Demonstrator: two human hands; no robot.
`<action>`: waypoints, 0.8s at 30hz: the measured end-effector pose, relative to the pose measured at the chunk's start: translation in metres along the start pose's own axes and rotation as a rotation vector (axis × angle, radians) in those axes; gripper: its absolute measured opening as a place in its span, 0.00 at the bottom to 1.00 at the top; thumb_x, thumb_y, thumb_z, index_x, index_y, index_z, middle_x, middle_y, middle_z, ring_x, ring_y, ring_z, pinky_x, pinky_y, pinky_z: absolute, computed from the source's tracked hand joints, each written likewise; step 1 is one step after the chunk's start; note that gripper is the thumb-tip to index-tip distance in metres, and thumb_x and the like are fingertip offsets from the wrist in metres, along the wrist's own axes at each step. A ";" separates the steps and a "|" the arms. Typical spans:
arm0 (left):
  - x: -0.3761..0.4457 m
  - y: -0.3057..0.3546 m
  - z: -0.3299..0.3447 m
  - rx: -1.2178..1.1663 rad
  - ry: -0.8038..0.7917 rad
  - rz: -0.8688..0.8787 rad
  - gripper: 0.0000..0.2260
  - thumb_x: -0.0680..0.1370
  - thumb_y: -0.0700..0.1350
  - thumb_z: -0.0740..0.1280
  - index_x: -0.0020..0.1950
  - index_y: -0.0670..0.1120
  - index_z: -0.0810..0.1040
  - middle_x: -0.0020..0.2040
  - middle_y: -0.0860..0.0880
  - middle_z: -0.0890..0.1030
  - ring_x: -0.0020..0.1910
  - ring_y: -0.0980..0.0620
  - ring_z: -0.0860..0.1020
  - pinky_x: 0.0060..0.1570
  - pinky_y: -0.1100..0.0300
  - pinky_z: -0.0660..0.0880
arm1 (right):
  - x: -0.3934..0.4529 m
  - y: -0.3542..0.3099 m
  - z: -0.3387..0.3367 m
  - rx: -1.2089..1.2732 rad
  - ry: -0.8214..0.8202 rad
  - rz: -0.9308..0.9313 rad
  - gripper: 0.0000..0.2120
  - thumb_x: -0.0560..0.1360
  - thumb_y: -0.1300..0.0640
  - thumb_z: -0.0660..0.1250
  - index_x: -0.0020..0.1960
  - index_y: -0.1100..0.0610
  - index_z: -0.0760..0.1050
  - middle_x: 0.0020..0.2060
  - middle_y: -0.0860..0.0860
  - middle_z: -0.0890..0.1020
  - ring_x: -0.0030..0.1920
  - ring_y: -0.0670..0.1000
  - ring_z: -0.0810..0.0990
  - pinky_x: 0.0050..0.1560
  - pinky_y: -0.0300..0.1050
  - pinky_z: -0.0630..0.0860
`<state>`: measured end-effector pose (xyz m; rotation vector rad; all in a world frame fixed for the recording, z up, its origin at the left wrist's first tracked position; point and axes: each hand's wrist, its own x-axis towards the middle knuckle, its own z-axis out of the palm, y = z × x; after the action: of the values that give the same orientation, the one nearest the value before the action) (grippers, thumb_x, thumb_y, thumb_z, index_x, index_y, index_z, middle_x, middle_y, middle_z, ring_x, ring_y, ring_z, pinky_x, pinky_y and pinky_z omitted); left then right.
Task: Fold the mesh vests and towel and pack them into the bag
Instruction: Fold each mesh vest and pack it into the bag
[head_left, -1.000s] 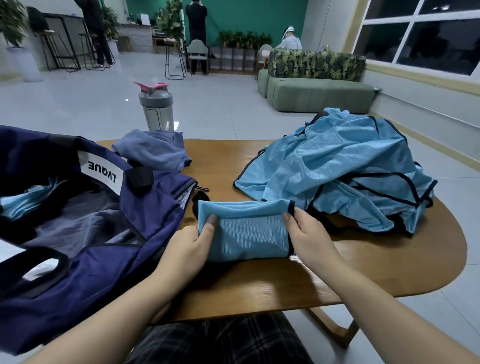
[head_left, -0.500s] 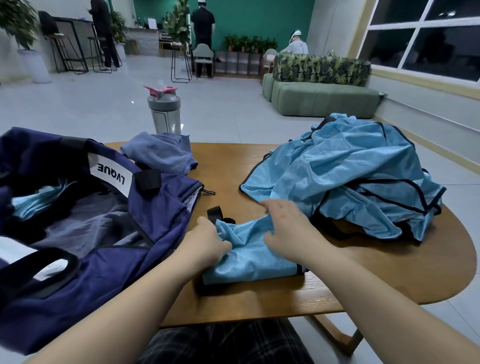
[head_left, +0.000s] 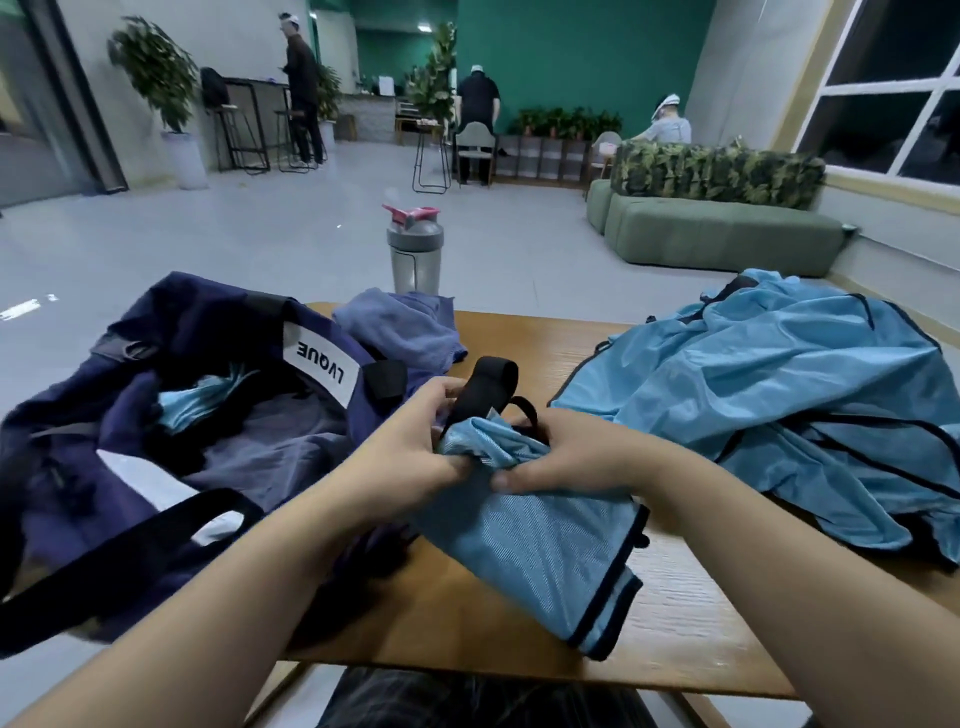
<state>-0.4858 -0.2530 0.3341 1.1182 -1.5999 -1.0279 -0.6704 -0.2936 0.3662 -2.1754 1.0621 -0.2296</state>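
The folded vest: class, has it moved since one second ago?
Yes. The folded vest, gripped by both hands, has been lifted off the table and carried left toward the bag.

Bag (head_left: 171, 499) mouth open, strap (head_left: 480, 389) alongside

The folded vest (head_left: 540, 551), light blue mesh with dark edging, hangs lifted off the worktop, its upper end bunched and gripped between both hands while its lower edge slants down toward the near side. The navy bag (head_left: 171, 447) sits open on the left with a white LVQUE label, black handles, and a bit of light blue cloth already inside; the purple-blue towel (head_left: 400, 327) lies crumpled just behind it. A loose pile of vests (head_left: 789, 400), the same blue with black trim, lies heaped on the right.
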 end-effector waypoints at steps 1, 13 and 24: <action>-0.003 0.001 -0.012 -0.001 0.030 -0.010 0.23 0.64 0.45 0.70 0.58 0.50 0.71 0.53 0.44 0.82 0.47 0.51 0.81 0.49 0.55 0.76 | 0.007 -0.008 0.001 0.010 -0.002 -0.023 0.11 0.71 0.48 0.71 0.52 0.48 0.77 0.46 0.46 0.82 0.48 0.44 0.79 0.53 0.40 0.73; -0.058 -0.030 -0.171 0.598 0.558 -0.219 0.09 0.76 0.47 0.69 0.55 0.49 0.75 0.52 0.49 0.76 0.54 0.50 0.76 0.52 0.61 0.69 | 0.108 -0.093 0.058 0.242 0.014 -0.093 0.11 0.76 0.57 0.65 0.57 0.58 0.75 0.46 0.56 0.81 0.44 0.50 0.75 0.44 0.49 0.74; -0.001 -0.065 -0.246 1.378 0.330 -0.576 0.15 0.82 0.54 0.52 0.65 0.59 0.74 0.76 0.43 0.56 0.75 0.41 0.47 0.73 0.48 0.49 | 0.171 -0.095 0.119 0.646 0.237 0.188 0.10 0.75 0.60 0.62 0.52 0.64 0.77 0.40 0.54 0.78 0.42 0.52 0.76 0.42 0.44 0.72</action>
<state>-0.2361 -0.3001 0.3333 2.5835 -1.6672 0.1658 -0.4482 -0.3209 0.3173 -1.4860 1.1199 -0.6567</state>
